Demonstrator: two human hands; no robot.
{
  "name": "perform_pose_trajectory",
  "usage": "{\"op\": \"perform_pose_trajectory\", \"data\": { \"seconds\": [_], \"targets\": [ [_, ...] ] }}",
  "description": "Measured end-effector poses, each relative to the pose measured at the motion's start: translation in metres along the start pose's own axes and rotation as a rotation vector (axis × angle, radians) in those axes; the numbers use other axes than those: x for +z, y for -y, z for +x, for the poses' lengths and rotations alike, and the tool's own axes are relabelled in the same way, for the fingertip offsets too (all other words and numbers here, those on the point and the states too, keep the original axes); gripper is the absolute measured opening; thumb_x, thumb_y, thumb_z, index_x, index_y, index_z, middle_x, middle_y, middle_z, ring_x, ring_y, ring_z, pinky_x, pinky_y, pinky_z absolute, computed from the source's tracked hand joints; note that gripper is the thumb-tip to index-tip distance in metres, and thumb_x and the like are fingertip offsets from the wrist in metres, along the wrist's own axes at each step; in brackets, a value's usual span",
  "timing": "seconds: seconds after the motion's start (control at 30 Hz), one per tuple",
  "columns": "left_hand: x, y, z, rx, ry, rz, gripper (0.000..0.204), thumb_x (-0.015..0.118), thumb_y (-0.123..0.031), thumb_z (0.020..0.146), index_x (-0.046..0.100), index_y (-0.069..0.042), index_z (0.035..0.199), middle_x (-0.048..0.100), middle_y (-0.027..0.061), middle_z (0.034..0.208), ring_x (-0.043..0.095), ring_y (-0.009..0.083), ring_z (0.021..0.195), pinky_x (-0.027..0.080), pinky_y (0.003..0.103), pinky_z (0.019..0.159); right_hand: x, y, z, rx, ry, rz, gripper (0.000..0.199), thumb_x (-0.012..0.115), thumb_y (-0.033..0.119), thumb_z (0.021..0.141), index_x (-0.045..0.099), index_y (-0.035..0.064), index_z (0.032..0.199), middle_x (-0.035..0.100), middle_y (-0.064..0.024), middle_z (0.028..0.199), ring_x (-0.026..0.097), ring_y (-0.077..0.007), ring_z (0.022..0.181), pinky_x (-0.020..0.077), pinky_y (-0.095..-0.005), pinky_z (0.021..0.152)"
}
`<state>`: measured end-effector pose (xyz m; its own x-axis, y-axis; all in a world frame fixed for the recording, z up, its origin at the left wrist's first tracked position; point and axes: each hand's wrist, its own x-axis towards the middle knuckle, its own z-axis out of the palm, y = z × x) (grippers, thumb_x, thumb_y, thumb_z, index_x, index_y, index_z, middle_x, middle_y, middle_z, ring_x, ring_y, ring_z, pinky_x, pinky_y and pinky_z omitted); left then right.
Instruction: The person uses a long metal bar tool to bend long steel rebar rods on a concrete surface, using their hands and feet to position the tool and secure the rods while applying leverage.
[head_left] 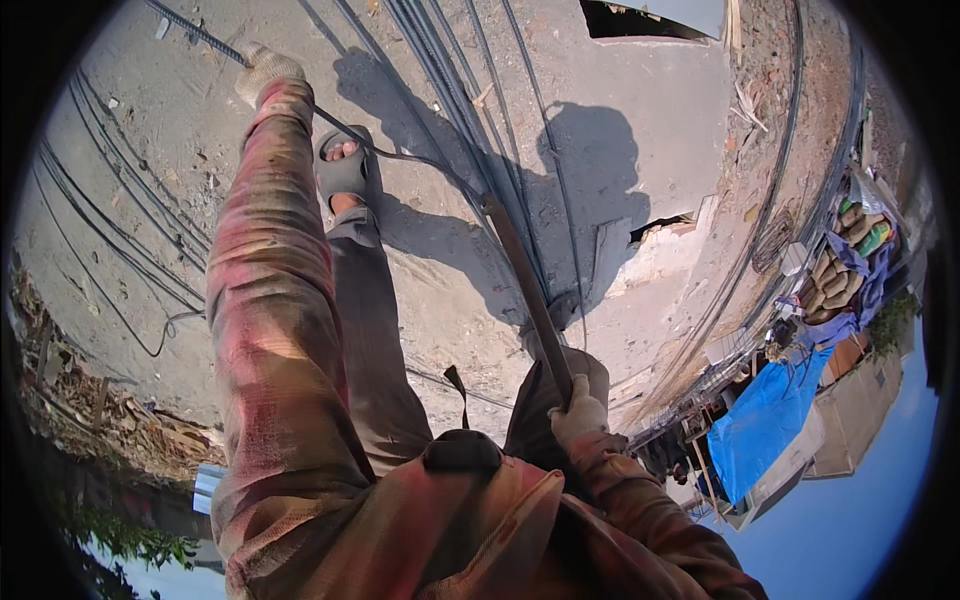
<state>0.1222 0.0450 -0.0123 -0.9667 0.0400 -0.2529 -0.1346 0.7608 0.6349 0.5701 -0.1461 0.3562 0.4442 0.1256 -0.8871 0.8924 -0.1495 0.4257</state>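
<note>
My left hand (268,72), in a pale work glove, is stretched out at the upper left and closed round a ribbed steel bar (197,32). Past the hand the bar curves toward the middle. It meets the top end of a long rusty brown pipe (530,285); whether it sits inside or beside that end I cannot tell. Low down near my right leg, my right hand (580,415), also gloved, is wrapped round the pipe's lower end. My left foot wears a grey sandal (343,172) and stands close under the bar.
Several long steel bars (440,75) lie across the concrete between my feet, others (125,165) at the left. Two dark holes (640,22) (660,228) break the slab at right. Rubble (125,420) edges the lower left; sacks (835,280) and a blue tarp (770,420) are far right.
</note>
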Motion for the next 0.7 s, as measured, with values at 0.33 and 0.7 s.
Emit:
{"op": "perform_pose_trajectory", "data": {
  "seconds": [0.33, 0.7],
  "targets": [
    [-0.007, -0.006, -0.001, -0.107, 0.004, -0.031, 0.058, 0.049, -0.045, 0.088, 0.063, 0.011, 0.082, 0.063, 0.0288, 0.073, 0.062, 0.0398, 0.069, 0.046, 0.045, 0.062, 0.011, 0.006, -0.010, 0.024, -0.025, -0.046, 0.063, 0.069, 0.024, 0.078, 0.039, 0.0037, 0.130, 0.065, -0.0257, 0.091, 0.063, -0.0432, 0.089, 0.0509, -0.0481, 0.079],
    [-0.001, -0.010, -0.007, -0.014, 0.024, -0.001, 0.059, 0.046, -0.046, 0.089, 0.064, 0.010, 0.081, 0.063, 0.0268, 0.070, 0.063, 0.0421, 0.070, 0.046, 0.047, 0.064, 0.000, 0.001, -0.004, -0.005, -0.048, -0.027, 0.060, 0.069, 0.023, 0.075, 0.043, 0.0044, 0.126, 0.065, -0.0264, 0.089, 0.063, -0.0428, 0.089, 0.0509, -0.0474, 0.078]
  ]
}}
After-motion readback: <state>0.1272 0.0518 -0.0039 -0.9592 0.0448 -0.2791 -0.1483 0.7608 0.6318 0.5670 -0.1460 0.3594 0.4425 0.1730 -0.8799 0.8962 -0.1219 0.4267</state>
